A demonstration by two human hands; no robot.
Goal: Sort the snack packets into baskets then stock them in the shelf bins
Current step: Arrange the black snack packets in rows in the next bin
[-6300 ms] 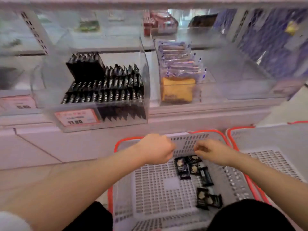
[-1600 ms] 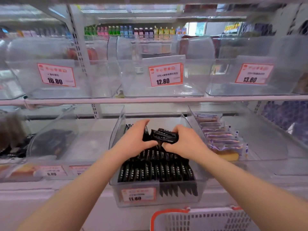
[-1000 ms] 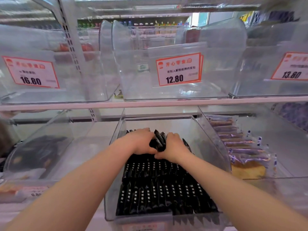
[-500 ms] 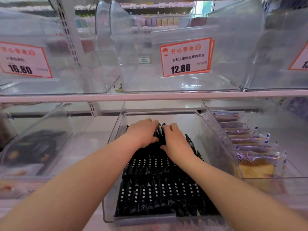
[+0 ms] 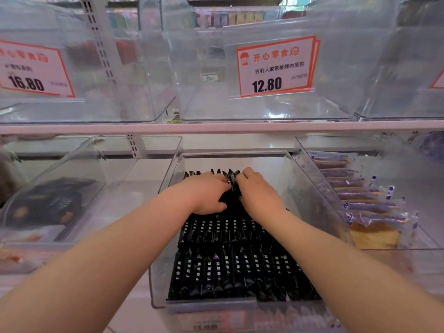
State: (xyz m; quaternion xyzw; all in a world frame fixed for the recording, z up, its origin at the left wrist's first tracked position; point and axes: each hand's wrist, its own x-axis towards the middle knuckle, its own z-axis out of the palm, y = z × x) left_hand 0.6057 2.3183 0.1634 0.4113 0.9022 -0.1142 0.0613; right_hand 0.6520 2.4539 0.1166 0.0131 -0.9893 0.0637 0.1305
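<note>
1. Nearest us, below both grips, the front lip of the clear bin [image 5: 204,306] carried a price tag too blurred and cropped to read, and the basket the packets came from lay out of view.
2. Just short of the grips, the black snack packets [image 5: 230,267] stood on edge in tidy rows across the bin, filling it side to side.
3. Our left hand [image 5: 206,195] lay on the rearmost row, fingers curled over the packet tops with the thumb tucked under; our right hand [image 5: 259,195] mirrored it just beside, and between them we pinched a small bunch of black packets upright.
4. We judged this the stocking step, with sorting already behind us: the held bunch was being seated into the back row.
5. The next move likely called for pressing that bunch down level with its neighbours, then loosening both grips without tipping the row.
6. Our fingertips were buried among the packets, so how many we held could not be told.
7. To the right of the grips, a neighbouring bin held purple-wrapped cakes [image 5: 367,203]; to the left, another bin's dark contents were blurred.
8. Beyond the grips, the upper shelf [image 5: 216,127] bore clear bins and a 12.80 price card [image 5: 276,66].
</note>
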